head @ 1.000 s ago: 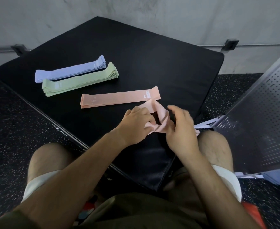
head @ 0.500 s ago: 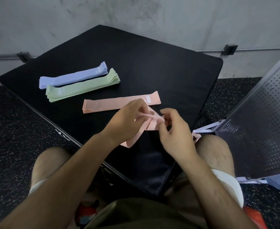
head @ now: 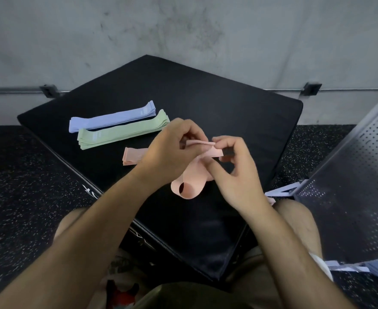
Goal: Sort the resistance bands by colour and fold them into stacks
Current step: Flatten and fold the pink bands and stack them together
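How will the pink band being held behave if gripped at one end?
Probably floppy: the pink band sags into a loose loop below the left hand and right hand. Likely light: fingertips alone pinch it. Should lie flat, like the green stack.

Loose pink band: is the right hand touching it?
Touching. Head view shows the right hand pinching the loose pink band at its top fold.

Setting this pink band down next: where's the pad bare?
Bare: the black padded mat beyond the right hand, and its near corner. Crowded: left, where the lilac band stack, green band stack and pink band stack lie side by side.
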